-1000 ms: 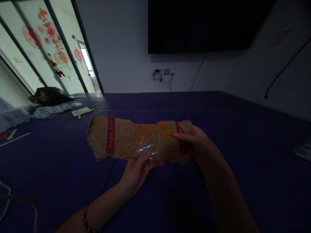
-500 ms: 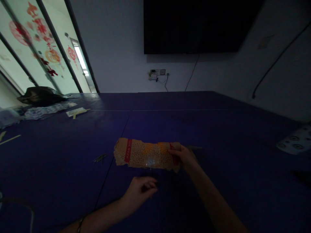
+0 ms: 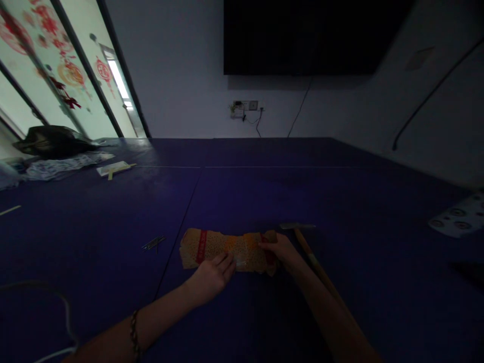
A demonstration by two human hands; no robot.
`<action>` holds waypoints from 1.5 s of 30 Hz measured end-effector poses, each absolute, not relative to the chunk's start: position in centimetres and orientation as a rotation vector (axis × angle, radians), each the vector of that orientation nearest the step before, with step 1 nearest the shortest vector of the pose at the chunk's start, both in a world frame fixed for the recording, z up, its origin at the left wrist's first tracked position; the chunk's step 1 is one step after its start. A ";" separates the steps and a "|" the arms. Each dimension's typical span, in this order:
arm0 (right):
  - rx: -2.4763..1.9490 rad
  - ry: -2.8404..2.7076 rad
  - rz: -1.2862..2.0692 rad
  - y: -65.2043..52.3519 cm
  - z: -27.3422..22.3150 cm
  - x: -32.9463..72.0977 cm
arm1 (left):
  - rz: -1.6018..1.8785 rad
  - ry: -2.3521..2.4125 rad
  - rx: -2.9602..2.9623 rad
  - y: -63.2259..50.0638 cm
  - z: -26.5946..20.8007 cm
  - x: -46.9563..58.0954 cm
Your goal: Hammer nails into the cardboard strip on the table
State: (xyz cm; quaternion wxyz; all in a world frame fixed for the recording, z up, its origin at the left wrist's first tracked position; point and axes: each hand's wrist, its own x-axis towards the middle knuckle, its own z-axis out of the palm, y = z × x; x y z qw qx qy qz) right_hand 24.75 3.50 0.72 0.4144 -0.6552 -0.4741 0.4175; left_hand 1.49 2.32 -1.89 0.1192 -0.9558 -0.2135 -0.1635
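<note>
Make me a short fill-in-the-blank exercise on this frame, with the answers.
The bands near both ends of the cardboard are colored ____.
The right hand grasps the cardboard's ____ end.
The bracelet circles the ____ wrist.
The black screen is mounted on the ____.

Missing words: red; right; left; wall.

This looks like a home: a large television hangs beyond the far edge of the surface, and red decorations brighten glass panels past its far-left corner.

long-handled tool is blocking R of cardboard, metal pcs are lying L, room's opening beyond twd wall
</note>
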 end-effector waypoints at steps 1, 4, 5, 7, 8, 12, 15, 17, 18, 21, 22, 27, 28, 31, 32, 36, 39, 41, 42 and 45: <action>-1.690 -1.224 1.000 3.6 0.7 25.1 | -0.457 -0.619 -2.796 2.4 -2.1 1.6; -1.802 -1.316 0.851 3.7 0.7 26.0 | -0.421 -0.631 -2.823 2.6 -2.1 2.1; -1.828 -1.341 0.813 3.7 0.8 26.1 | -0.407 -0.635 -2.833 2.6 -2.0 2.2; -1.862 -1.386 0.763 3.6 0.8 26.3 | -0.375 -0.640 -2.846 2.7 -1.7 2.3; -1.879 -1.411 0.731 3.5 0.8 26.3 | -0.356 -0.640 -2.850 2.6 -1.5 2.4; -1.949 -1.507 0.488 2.9 0.4 26.2 | -0.263 -0.639 -2.843 2.4 -0.8 2.8; -1.968 -1.608 0.326 2.6 0.0 26.1 | -0.211 -0.632 -2.835 2.4 -0.5 3.1; -1.954 -1.695 0.243 2.5 -0.3 26.2 | -0.204 -0.629 -2.830 2.5 -0.5 3.3; -1.940 -1.726 0.196 2.5 -0.5 26.2 | -0.212 -0.631 -2.829 2.6 -0.6 3.3; -1.893 -1.755 0.011 2.4 -1.3 26.2 | -0.287 -0.646 -2.836 3.0 -1.2 3.2; -1.881 -1.763 -0.046 2.4 -1.6 26.1 | -0.335 -0.664 -2.838 3.1 -1.3 3.2; -1.813 -1.784 -0.166 2.2 -2.4 26.1 | -0.552 -0.844 -2.920 3.4 -1.3 2.9; -1.797 -1.769 -0.180 2.2 -2.4 26.1 | -0.558 -0.881 -2.945 3.3 -1.0 2.8; -1.756 -1.703 -0.236 2.2 -2.2 26.2 | -0.544 -0.977 -3.009 3.2 -0.2 2.8; -1.739 -1.684 -0.252 2.2 -2.1 26.2 | -0.539 -1.003 -3.026 3.1 0.0 2.9; -1.629 -1.680 -0.238 2.2 -1.8 26.4 | -0.577 -1.043 -3.070 3.3 1.0 2.5; -1.564 -1.689 -0.194 2.3 -1.7 26.4 | -0.697 -1.167 -3.010 4.1 2.0 0.6; -1.548 -1.677 -0.179 2.3 -1.7 26.3 | -0.747 -1.417 -2.860 5.0 2.6 -2.0; -1.541 -1.669 -0.170 2.3 -1.7 26.3 | -0.725 -1.573 -2.753 5.5 2.9 -3.6; -1.511 -1.665 -0.120 2.3 -1.7 26.1 | -0.552 -2.029 -2.444 6.9 3.2 -8.9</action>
